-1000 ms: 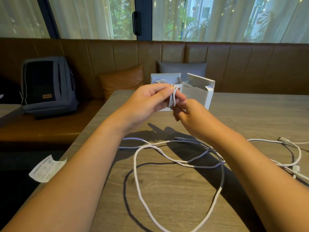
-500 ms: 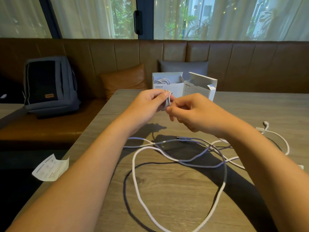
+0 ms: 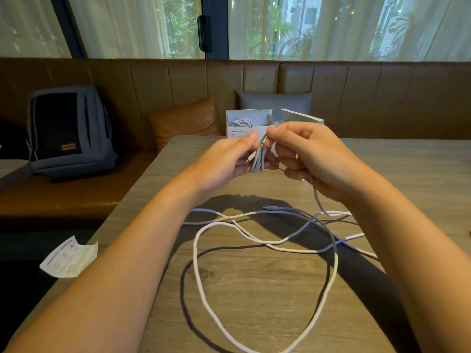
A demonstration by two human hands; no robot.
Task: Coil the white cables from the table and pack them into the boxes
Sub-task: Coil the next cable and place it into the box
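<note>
A small coil of white cable [image 3: 258,156] is held upright above the table between both hands. My left hand [image 3: 229,159] grips the coil from the left, thumb and fingers around it. My right hand [image 3: 308,159] pinches the top of the coil, and the same cable's strand hangs from under it to the table. Loose white cable [image 3: 254,240] lies in big loops on the wooden table [image 3: 254,289]. Two open white boxes stand at the far edge: the left box [image 3: 244,123] holds a coiled cable, the right box [image 3: 303,117] is mostly hidden behind my right hand.
A grey backpack [image 3: 68,133] sits on the brown bench to the left, with an orange cushion [image 3: 186,118] and a grey cushion [image 3: 275,101] behind the boxes. A folded paper leaflet [image 3: 68,257] lies beyond the table's left edge.
My right hand has moved up and over to the top of the coil, adding a turn. The loose cable on the right has been drawn in toward my hands.
</note>
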